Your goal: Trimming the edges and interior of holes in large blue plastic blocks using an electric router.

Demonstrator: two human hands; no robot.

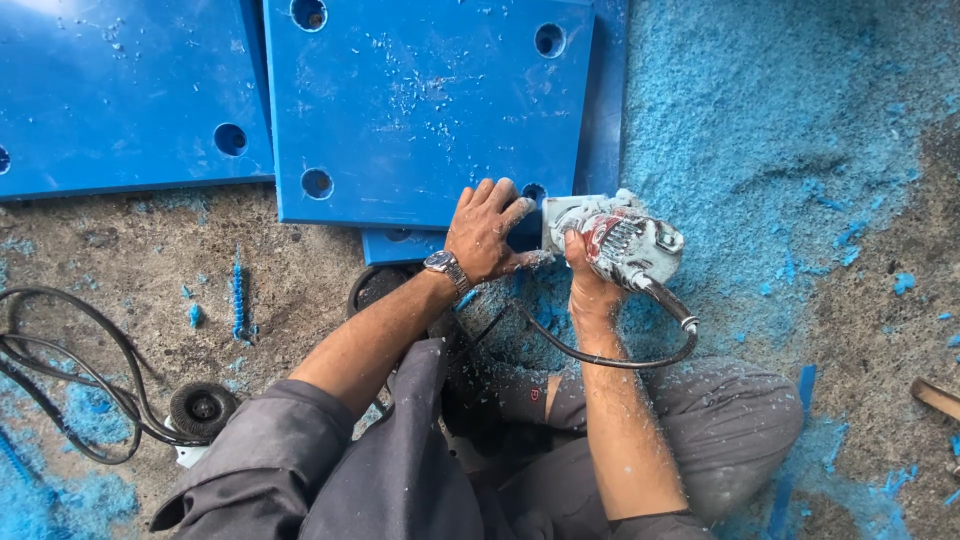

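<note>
At the far left, loops of black cable (pixel 70 360) were laid over the dusty concrete floor (pixel 130 250), and a small black wheel-like disc (pixel 203 408) was seen just beside them. Blue shavings (pixel 60 500) were piled in the lower left corner. Above, a blue plastic panel (pixel 120 90) with round holes was laid flat, and a second blue panel (pixel 420 110) was set just to its right, its surface sprinkled with fine chips. A lower blue sheet (pixel 400 245) was partly seen under the second panel's near edge.

The left hand (pixel 487 232) was spread open and pressed flat on the near right corner of the second panel, fingers splayed beside a hole; nothing was gripped by it. A metal wristwatch (pixel 446 268) was worn on that wrist, and the grey sleeve (pixel 300 450) was pushed up the forearm.

Just to the right, the right hand (pixel 590 265) was closed tightly around a handheld power tool (pixel 620 240), grey and red and heavily coated in pale dust. The tool was held at the right-hand corner of the second panel, touching or very nearly touching its edge; the working end was hidden by the tool body. A black power cord (pixel 620 355) was looped from the tool's rear down across the person's grey trousers (pixel 720 430).

Further right, the floor was thickly covered with blue swarf (pixel 770 130). At the right edge, a wooden handle end (pixel 935 397) was partly seen.
</note>
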